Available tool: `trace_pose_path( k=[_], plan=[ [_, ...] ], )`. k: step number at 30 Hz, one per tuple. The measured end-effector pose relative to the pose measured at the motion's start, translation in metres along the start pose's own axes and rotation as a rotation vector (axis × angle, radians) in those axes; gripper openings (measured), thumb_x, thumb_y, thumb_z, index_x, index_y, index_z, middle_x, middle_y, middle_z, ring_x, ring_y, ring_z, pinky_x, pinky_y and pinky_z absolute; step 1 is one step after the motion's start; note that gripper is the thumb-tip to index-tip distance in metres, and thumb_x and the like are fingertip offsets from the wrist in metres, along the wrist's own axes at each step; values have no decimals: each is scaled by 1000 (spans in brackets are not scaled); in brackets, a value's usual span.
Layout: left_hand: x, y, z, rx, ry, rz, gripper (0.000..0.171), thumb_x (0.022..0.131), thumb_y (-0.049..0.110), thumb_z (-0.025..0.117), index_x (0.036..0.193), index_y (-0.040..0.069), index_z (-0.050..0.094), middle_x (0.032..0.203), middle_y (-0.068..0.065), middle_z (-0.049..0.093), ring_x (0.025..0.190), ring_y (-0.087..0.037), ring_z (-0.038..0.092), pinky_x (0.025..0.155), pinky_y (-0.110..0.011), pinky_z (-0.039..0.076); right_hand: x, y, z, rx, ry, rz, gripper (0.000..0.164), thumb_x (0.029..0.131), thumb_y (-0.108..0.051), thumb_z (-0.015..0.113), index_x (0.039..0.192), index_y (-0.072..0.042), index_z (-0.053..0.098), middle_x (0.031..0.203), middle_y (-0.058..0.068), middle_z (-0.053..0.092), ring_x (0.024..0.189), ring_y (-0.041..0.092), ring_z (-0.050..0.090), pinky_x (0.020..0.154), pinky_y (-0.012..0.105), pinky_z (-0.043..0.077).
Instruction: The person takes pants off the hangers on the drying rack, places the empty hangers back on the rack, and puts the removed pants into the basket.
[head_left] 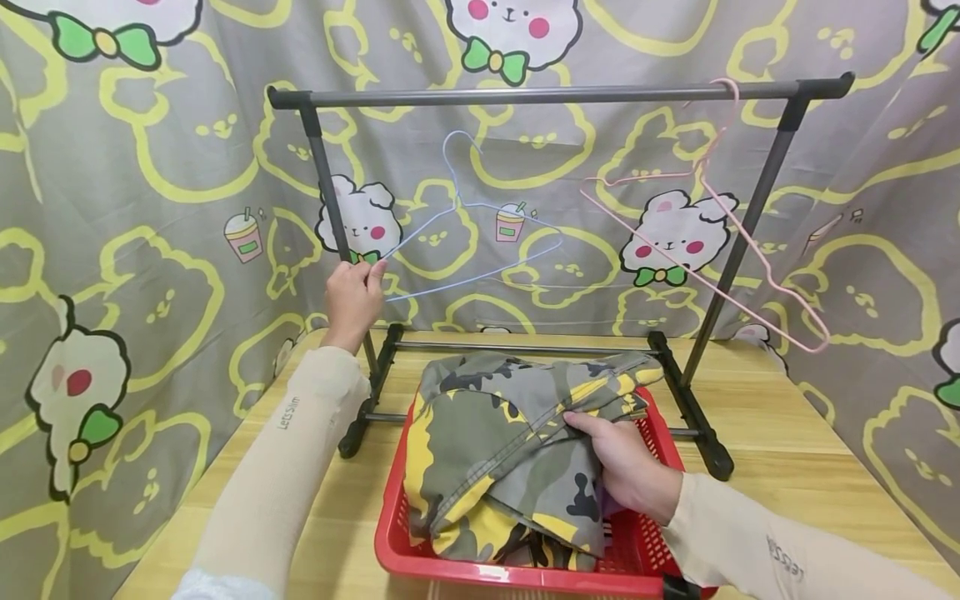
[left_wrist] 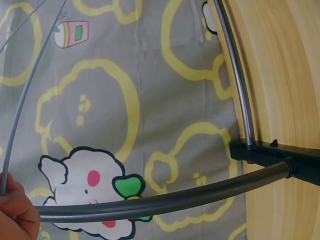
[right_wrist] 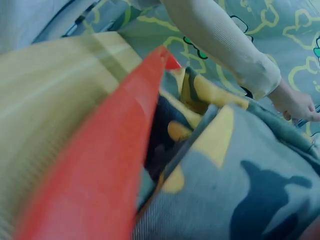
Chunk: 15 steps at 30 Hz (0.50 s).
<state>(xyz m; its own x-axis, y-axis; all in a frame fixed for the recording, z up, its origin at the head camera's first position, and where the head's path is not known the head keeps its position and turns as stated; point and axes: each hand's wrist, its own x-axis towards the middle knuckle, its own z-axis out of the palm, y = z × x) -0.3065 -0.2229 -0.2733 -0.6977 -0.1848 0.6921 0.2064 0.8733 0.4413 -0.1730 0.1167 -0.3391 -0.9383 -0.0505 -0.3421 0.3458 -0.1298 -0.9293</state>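
Observation:
My left hand (head_left: 354, 300) pinches one end of a blue clothes hanger (head_left: 442, 218), beside the rack's left post. The hanger's hook points up, below the top rail and apart from it. In the left wrist view, fingers (left_wrist: 17, 212) hold the hanger's thin wire (left_wrist: 24, 95). A grey, yellow and black camouflage garment (head_left: 517, 450) lies bunched in a red basket (head_left: 480, 575). My right hand (head_left: 637, 471) grips the garment's right side, thumb on top and the other fingers hidden. Fabric (right_wrist: 235, 170) and the basket's rim (right_wrist: 105, 150) fill much of the right wrist view.
A grey metal clothes rack (head_left: 525, 95) stands on the wooden table (head_left: 795, 433) behind the basket. From the right of its rail hangs a pink hanger (head_left: 720, 292), turned at an angle. A patterned curtain (head_left: 172, 317) surrounds the table at the back and sides.

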Motion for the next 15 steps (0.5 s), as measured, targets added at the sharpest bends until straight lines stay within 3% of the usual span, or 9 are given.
trace_pose_path(
  k=[4,7,15],
  plan=[
    [0,0,0,-1,-4,1,46,95,38,45,69,1,55,72,-14,45,70,-33,44,62,-44,36,1,7,-4,-64,10,54,45,81,-24,65,112,4,47,93,6,64,82,17,63,74,34,50],
    [1,1,0,-2,-1,4,46,95,37,45,69,1,55,71,-15,45,70,-33,43,62,-44,36,1,10,-6,-66,16,47,44,81,-23,66,110,4,49,93,6,64,82,17,63,74,33,49],
    [1,-1,1,-6,-12,-4,48,95,39,43,70,0,56,72,-15,46,70,-32,44,63,-44,36,0,7,-10,134,24,-100,33,86,-18,60,111,-3,47,100,-2,63,96,8,57,85,23,43]
  ],
)
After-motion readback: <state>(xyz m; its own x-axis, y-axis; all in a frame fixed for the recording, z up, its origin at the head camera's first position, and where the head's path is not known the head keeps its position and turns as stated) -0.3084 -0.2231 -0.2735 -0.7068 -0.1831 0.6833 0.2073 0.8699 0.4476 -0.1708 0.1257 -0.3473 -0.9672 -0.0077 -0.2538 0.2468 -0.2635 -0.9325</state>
